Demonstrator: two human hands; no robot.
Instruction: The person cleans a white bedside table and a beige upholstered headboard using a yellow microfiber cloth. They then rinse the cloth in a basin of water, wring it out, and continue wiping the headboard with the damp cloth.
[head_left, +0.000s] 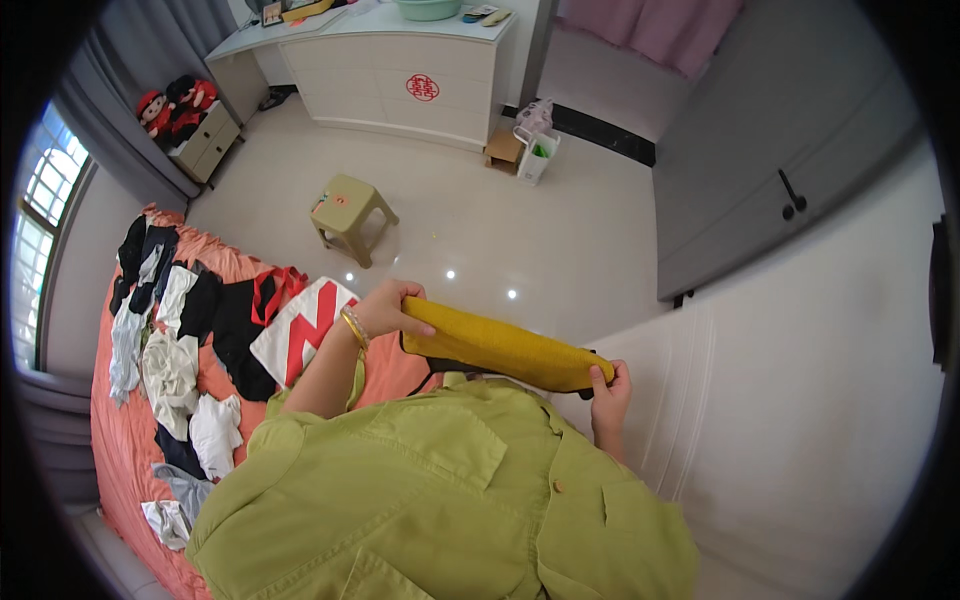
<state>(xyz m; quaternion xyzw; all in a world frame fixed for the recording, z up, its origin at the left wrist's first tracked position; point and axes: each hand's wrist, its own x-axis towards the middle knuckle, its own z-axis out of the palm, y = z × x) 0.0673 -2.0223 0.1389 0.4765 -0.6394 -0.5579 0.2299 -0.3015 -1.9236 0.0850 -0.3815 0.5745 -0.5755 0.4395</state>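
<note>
A yellow cloth (502, 341) with a dark edge is stretched between both hands in front of my body. My left hand (390, 309) grips its upper left end, the thumb lying on top. At the lower right end, my right hand (611, 390) pinches the other corner. Below the cloth some black fabric and a thin strap (424, 381) show, partly hidden. Just left of my left wrist, a white bag with red shapes (306, 330) and red handles lies on the bed beside a black garment (244, 337).
The bed with an orange sheet (120, 450) bears several garments, among them a cream one (171, 371). A plastic stool (349, 206) stands on the floor. Beyond are a white cabinet (345, 82), a cardboard box (504, 148) and a white bag (537, 159). A grey wardrobe (739, 180) stands right.
</note>
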